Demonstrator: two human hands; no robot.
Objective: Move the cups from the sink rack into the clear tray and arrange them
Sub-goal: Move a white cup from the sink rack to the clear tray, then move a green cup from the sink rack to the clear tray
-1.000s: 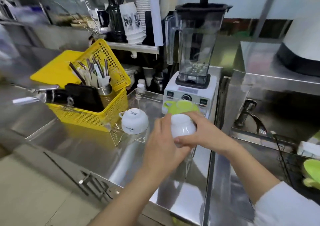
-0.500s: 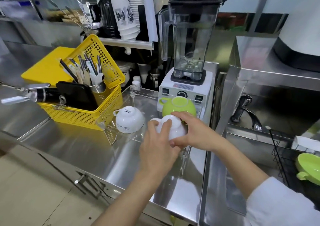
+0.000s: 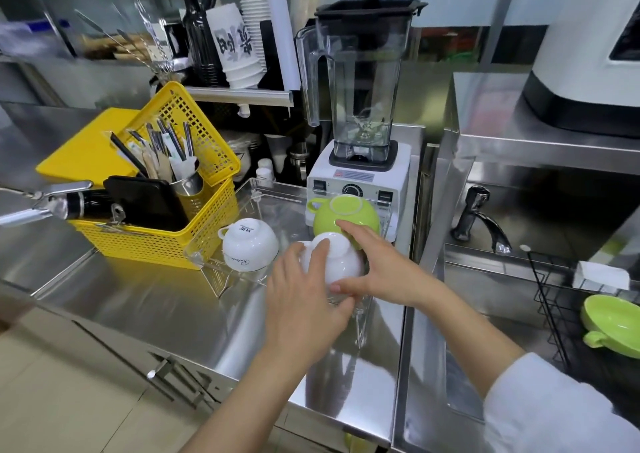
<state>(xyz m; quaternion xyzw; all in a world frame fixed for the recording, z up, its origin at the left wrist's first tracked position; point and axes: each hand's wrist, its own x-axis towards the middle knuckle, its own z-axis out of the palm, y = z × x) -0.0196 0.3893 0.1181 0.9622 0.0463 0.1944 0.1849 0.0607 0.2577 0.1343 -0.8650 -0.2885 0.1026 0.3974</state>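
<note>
The clear tray (image 3: 221, 284) stands on the steel counter in front of the blender. Inside it a white cup (image 3: 250, 248) sits upside down at the left and a green cup (image 3: 344, 214) upside down at the back right. Between them, near the tray's front, a second white cup (image 3: 341, 262) is upside down, held from both sides: my left hand (image 3: 304, 300) wraps its left and near side, my right hand (image 3: 377, 265) its right side. At the far right another green cup (image 3: 613, 324) lies in the black wire sink rack (image 3: 550, 300).
A yellow basket (image 3: 166, 241) with utensils and a black phone touches the tray's left side. The blender (image 3: 360, 106) stands right behind the tray. A black tap (image 3: 478, 220) and the sink lie to the right. Paper cups stack on the back shelf.
Both hands have lowered the white cup from in front of the green cup down into the tray's front part. The view has shifted a little toward the right.
</note>
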